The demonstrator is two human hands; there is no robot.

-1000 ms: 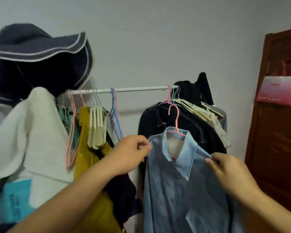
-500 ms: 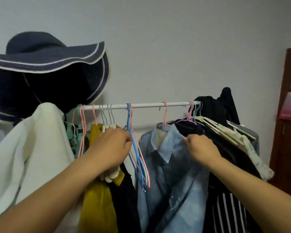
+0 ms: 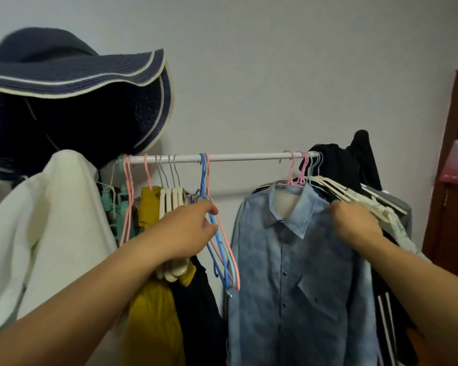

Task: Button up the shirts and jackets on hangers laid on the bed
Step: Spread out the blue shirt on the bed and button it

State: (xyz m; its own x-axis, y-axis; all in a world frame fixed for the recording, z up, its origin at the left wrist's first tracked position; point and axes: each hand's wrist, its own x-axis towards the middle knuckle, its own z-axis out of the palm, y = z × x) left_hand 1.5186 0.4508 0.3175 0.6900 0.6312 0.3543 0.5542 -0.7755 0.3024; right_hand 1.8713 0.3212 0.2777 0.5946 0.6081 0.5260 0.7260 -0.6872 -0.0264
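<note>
Up at the rail (image 3: 243, 156), my left hand (image 3: 188, 231) was curled around the blue and pink empty hangers (image 3: 220, 249), and my right hand (image 3: 354, 223) pinched the denim shirt (image 3: 296, 281) at its shoulder. That shirt hung buttoned on a pink hanger (image 3: 291, 175), with bare rail between both hands.

The left hand (image 3: 188, 231) is pinching bare hangers (image 3: 217, 233) on the rail (image 3: 246, 156); the right hand (image 3: 354, 223) is gripping the blue shirt (image 3: 288, 273) at its shoulder.
</note>
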